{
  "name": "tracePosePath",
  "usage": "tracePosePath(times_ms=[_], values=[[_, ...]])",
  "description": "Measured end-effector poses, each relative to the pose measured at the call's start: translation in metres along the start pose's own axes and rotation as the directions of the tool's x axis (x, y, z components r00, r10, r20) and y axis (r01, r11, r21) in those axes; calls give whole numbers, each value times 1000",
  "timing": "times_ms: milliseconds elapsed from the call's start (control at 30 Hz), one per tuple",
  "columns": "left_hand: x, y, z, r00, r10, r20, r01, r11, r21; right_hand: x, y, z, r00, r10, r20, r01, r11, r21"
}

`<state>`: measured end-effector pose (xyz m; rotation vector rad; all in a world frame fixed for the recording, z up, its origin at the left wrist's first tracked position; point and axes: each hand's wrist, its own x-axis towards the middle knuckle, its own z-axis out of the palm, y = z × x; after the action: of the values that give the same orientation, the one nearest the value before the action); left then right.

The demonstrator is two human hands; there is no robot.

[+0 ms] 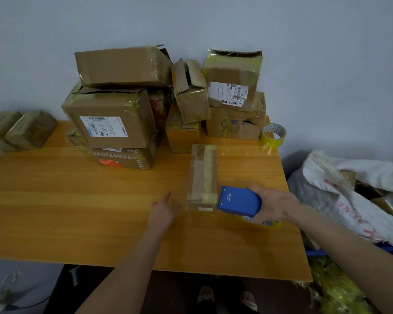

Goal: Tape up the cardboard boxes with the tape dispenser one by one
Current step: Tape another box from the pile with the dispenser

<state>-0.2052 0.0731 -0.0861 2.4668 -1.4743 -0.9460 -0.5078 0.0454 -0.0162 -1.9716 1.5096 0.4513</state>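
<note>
A long narrow cardboard box (202, 175) lies on the wooden table (77, 211), running away from me, with yellowish tape along its top and across its near end. My right hand (273, 206) grips the blue tape dispenser (239, 201), whose front edge meets the box's near right corner. A yellow tape roll shows under the dispenser. My left hand (165, 210) hovers just left of the box's near end, fingers apart, holding nothing.
A pile of worn cardboard boxes (114, 118) stands against the wall at the back of the table. A spare tape roll (273, 134) sits at the back right corner. Taped boxes (21, 130) rest at far left. A white sack (354, 196) lies right of the table.
</note>
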Motion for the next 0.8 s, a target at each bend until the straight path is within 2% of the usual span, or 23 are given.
tracePosePath(times_ms=[33,67,100,133,167,200,233,267,300,367,500,667,800], values=[[-4,1,-3,996,-2,-89,-2,999,-42,0,0,0,1000,-5,-8,5,1000,-2],[-11,5,-7,977,48,-209,-66,995,-77,0,1,1,1000,-11,-20,11,1000,1],[-19,11,-9,930,161,-329,-194,978,-70,0,1,0,999,-19,-29,19,1000,5],[-30,20,-11,855,307,-418,-348,937,-24,0,1,0,999,-27,-29,27,1000,4],[-42,30,-11,752,468,-464,-504,862,53,-1,2,0,999,-37,-34,37,999,0],[-52,39,-7,656,611,-443,-619,771,148,-2,2,0,998,-51,-46,51,999,0],[-61,47,-3,597,724,-346,-693,683,233,-3,4,1,996,-69,-63,70,998,1],[-69,53,0,593,779,-204,-720,626,298,-3,6,2,992,-90,-85,91,996,7],[-72,56,5,628,776,-57,-718,606,344,-5,7,3,988,-112,-107,115,993,18],[-71,52,11,701,702,124,-670,589,452,-8,11,5,979,-145,-144,151,988,31],[-68,46,7,748,634,197,-604,527,598,-15,20,7,971,-166,-173,171,985,13],[-65,43,5,736,647,198,-614,516,597,-24,42,8,977,-140,-161,154,985,79],[-64,44,5,727,656,205,-629,515,583,-33,59,6,986,-105,-129,100,994,-46]])
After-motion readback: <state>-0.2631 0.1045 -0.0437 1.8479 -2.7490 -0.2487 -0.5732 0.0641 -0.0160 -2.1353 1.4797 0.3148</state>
